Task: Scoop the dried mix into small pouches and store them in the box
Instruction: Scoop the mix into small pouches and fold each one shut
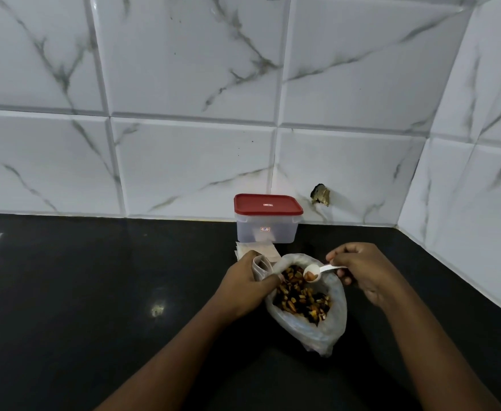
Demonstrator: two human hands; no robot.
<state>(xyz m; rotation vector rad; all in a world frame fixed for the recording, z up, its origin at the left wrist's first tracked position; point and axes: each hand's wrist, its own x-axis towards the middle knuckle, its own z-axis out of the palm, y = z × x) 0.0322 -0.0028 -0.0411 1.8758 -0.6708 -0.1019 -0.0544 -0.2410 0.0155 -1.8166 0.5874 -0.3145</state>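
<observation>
Head view, looking down at a black counter (95,292) that meets a wall of white marbled tiles (184,69).

- **Bag:** a clear plastic bag (317,330) lies open at lower centre of the frame, right of the middle. The dried mix (299,298), brown and yellow pieces, fills its mouth.
- **Left hand:** the left hand (243,280) sits at the bag's upper left edge. Its fingers are curled round a small pale pouch (260,266), which it holds upright just beside the bag's rim.
- **Right hand:** the right hand (362,271) is to the right of the bag. Its thumb and fingers pinch the handle of a white spoon (325,269). The spoon's bowl hangs over the bag's mouth and carries a few pieces of the mix.
- **Spare pouches:** a flat stack of pouches (261,250) lies on the counter just above the left hand, touching the front of the box.
- **Box:** the box (265,229) is translucent and stands against the wall at the centre of the frame, with its red lid (267,204) on.
- **Wall:** a dark broken hole (320,195) marks the tile just right of the box.
</observation>
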